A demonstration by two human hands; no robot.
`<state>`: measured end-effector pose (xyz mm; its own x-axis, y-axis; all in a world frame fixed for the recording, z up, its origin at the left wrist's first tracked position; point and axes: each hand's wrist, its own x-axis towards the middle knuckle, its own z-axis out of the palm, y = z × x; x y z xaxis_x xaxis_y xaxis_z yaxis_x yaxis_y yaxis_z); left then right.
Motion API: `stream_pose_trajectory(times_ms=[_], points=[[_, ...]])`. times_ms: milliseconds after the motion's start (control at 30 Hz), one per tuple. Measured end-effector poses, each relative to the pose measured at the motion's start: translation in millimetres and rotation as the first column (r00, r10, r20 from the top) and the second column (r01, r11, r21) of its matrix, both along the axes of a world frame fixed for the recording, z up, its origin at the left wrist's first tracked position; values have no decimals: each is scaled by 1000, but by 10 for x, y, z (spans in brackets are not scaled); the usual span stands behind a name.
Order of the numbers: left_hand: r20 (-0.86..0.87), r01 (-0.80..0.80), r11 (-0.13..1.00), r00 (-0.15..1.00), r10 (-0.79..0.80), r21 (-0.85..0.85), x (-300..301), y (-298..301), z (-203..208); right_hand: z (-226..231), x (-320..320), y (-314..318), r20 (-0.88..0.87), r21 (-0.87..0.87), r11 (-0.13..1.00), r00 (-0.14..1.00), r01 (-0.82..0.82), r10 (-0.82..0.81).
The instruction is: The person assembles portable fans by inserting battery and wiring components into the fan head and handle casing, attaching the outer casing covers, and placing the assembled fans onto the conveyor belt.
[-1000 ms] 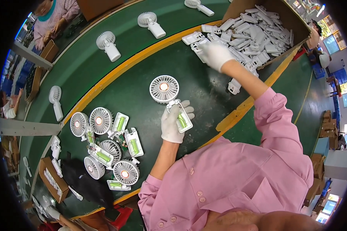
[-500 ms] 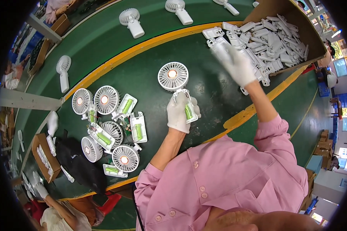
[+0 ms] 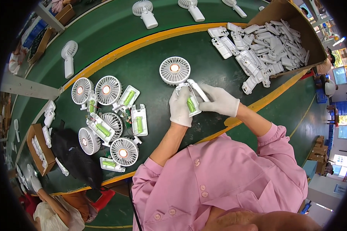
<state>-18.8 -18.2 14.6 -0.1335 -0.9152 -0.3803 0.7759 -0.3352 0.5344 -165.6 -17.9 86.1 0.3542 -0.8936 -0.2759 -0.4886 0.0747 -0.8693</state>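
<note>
My gloved left hand (image 3: 180, 109) grips the opened handle of a small white handheld fan (image 3: 175, 71), its round head pointing away from me. Inside the handle a green battery (image 3: 191, 104) shows. Between the fingers of my gloved right hand (image 3: 220, 101) is a white handle cover (image 3: 198, 91), held at a slant along the right side of the open handle. Whether the two parts touch is hard to make out. Left of my hands lies a group of fans with open handles, among them one fan (image 3: 108, 90) with its head facing up.
At the far right a cardboard box (image 3: 316, 50) lies on its side, white covers (image 3: 254, 63) spilling from it. Finished-looking fans (image 3: 145, 14) lie on the green belt beyond the yellow edge. At left are a black cloth bag (image 3: 75, 154), a small carton (image 3: 46, 156) and a co-worker's gloved hand (image 3: 35, 183).
My right hand has come from the cover pile back to the fan, bringing a white cover. The fans on the belt have shifted, and my view has moved slightly.
</note>
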Motion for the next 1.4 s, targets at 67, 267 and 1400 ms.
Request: stream_pose_trajectory(times_ms=[67, 267, 1400], points=[[50, 47, 998, 998, -46, -32, 6, 21, 76, 36, -56, -54, -70, 13, 991, 989, -133, 134], [-66, 94, 993, 993, -99, -73, -4, -6, -30, 124, -84, -131, 112, 407, 910, 993, -79, 36], [-84, 213, 966, 970, -227, -144, -65, 70, -63, 58, 171, 133, -823, -290, 775, 560, -561, 98]])
